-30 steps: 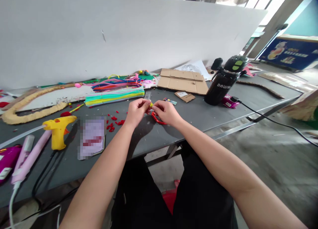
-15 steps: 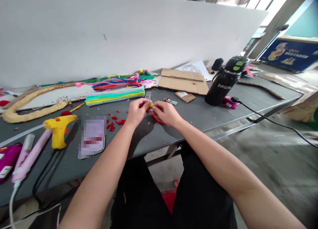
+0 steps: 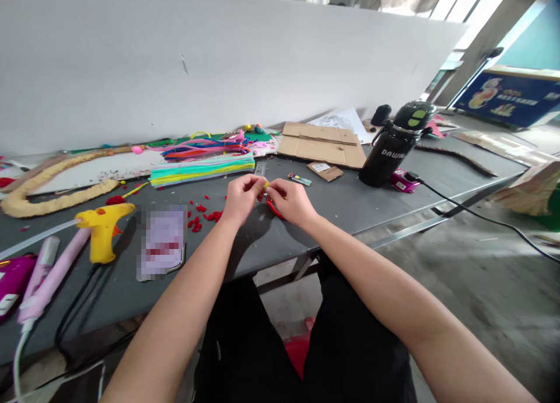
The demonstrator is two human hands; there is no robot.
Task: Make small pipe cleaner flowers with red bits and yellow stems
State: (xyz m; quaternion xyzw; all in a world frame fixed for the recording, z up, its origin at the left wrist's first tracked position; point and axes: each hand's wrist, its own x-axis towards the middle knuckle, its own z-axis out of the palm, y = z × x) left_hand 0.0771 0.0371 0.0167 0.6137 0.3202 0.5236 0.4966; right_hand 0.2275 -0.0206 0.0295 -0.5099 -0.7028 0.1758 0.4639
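Note:
My left hand and my right hand meet above the table's front part, fingertips pinched together. Between them shows a small yellow piece, perhaps a bit of fuzzy craft stem; the fingers cover most of it. Under my right hand a curved red handle shows, its tool mostly hidden; whether the palm touches it I cannot tell. Small red fuzzy bits lie scattered left of my left hand. Behind the hands rests a bundle of turquoise and yellow pipe cleaners, with pink and blue ones beyond.
At left are a yellow glue gun, a pink hair straightener, a phone and a beige wrapped loop. Flat cardboard and a black bottle stand behind to the right. A white board rises behind.
My right hand has shifted very slightly left and its fingers have closed in on the yellow piece. Less of the red handle shows. The view has tilted slightly.

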